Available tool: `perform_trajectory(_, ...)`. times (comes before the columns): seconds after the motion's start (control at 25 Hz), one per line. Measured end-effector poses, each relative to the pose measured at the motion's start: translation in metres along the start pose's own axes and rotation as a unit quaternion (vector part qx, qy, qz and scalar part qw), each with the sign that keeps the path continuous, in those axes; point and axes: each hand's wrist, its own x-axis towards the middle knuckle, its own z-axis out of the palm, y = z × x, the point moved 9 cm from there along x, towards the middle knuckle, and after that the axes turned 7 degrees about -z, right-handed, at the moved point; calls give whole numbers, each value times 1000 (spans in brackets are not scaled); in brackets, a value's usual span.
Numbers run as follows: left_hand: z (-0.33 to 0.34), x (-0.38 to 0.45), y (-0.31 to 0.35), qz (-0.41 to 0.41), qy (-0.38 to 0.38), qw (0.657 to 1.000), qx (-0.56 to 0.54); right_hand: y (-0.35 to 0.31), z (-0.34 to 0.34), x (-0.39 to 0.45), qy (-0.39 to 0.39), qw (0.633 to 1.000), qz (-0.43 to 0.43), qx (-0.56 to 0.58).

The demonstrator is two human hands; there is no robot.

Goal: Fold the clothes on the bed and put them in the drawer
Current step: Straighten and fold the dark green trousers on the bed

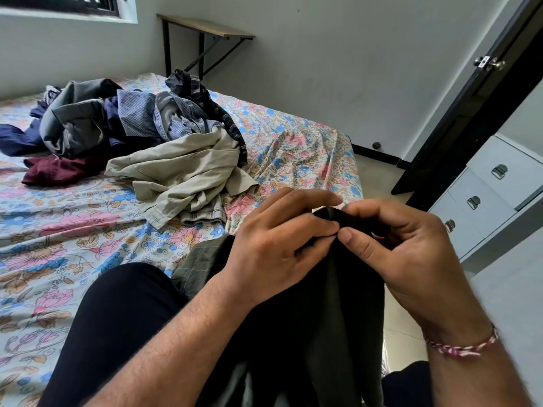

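**Dark garment pinched at its top edge by both hands**

A dark green garment (pixel 329 304) is held up over the lap, right at the near edge of the bed (pixel 73 230). Its top edge is pinched by the left hand (pixel 276 245), fingers curled over the cloth, and by the right hand (pixel 399 245), thumb pressed against the bunched fabric; the two sets of fingertips are nearly touching. The rest of the cloth is left hanging down between the forearms. A red-and-white thread band (pixel 461 346) is worn on the right wrist.

Further back on the flowered sheet, a beige garment (pixel 182 174) is seen crumpled, with a heap of grey, blue and maroon clothes (pixel 117 118) just behind it. Off to the right, white drawers (pixel 482 195) with metal handles are seen closed, beside a dark door (pixel 470 98).
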Motion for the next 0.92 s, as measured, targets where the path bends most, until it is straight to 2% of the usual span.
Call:
perform_trajectory(0.12,10,-1,-16,-74,-49,992,-92,1,-2,1,-15,998,-16,-56)
perform_trajectory(0.28,18,-7,-39,-192,-94,962,-169,-1,-3,0,-21,994,-30,-99)
perform_trajectory(0.56,21,-10,-55,-219,-83,958,-165,1,-3,-5,19,991,-58,-119)
perform_trajectory(0.8,15,-9,-49,-213,-40,965,-146,-16,6,-18,73,953,-208,-208)
perform_trajectory(0.92,14,-12,-40,-200,-27,975,-93,-16,12,-23,71,946,-232,-217)
